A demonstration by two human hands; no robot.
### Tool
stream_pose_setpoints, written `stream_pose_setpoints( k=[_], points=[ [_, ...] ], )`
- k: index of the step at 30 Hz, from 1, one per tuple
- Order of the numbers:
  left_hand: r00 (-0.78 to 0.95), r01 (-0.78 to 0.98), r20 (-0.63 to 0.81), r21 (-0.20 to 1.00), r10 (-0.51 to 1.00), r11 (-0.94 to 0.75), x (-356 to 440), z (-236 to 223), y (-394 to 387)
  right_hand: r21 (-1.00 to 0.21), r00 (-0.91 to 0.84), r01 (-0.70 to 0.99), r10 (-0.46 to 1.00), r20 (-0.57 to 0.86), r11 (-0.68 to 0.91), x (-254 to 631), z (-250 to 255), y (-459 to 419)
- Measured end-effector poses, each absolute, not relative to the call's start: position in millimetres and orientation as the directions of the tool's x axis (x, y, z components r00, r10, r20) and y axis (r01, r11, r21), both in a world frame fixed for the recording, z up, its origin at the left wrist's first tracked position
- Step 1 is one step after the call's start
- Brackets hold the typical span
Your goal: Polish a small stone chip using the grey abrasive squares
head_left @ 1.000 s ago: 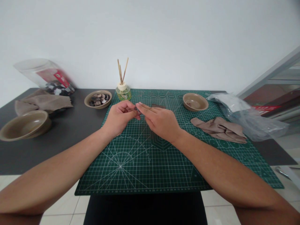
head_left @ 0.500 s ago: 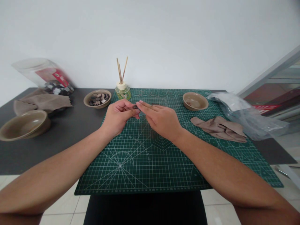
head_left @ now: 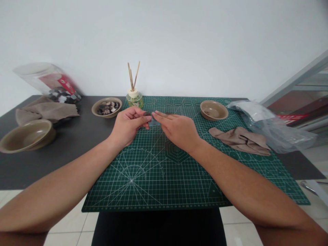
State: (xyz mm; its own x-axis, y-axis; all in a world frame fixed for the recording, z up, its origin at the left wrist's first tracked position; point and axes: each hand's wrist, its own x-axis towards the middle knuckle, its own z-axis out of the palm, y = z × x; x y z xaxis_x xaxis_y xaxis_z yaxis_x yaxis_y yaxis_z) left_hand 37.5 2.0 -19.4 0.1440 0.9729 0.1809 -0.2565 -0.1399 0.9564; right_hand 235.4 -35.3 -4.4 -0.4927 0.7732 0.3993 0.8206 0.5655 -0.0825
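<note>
Between the thumb and fingers of my left hand is a small dark flat piece, held above the mat. My right hand is close beside it, fingers together and fingertips at the piece's right edge. Whatever the right fingers may pinch is hidden. A pale, bluish see-through patch shows just below the fingertips; I cannot tell what it is. Behind my left hand, a brown bowl holds several small dark and light pieces.
A green cutting mat covers much of the dark table. Around it are a reed diffuser, a right-hand bowl, a brown cloth, a clear plastic bag, a left-hand bowl, another cloth and a tipped clear jar.
My left hand has shifted slightly left and up with the dark piece, so more of it shows. A small gap has opened between the two hands' fingertips.
</note>
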Motion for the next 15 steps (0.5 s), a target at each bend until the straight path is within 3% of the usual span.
stream_pose_setpoints(
  k=[6, 15],
  points=[
    [0.174, -0.155, 0.142, 0.981, 0.975, -0.115, 37.4, -22.3, 3.7, -0.152, -0.45, 0.824, 0.794, 0.409, 0.545, 232.8, -0.2, -38.2],
    [0.195, -0.103, 0.125, 0.989, 0.973, -0.107, 36.3, -22.6, 5.7, -0.115, -0.501, 0.81, 0.782, 0.371, 0.574, 229.7, -3.8, -38.1]
  ],
)
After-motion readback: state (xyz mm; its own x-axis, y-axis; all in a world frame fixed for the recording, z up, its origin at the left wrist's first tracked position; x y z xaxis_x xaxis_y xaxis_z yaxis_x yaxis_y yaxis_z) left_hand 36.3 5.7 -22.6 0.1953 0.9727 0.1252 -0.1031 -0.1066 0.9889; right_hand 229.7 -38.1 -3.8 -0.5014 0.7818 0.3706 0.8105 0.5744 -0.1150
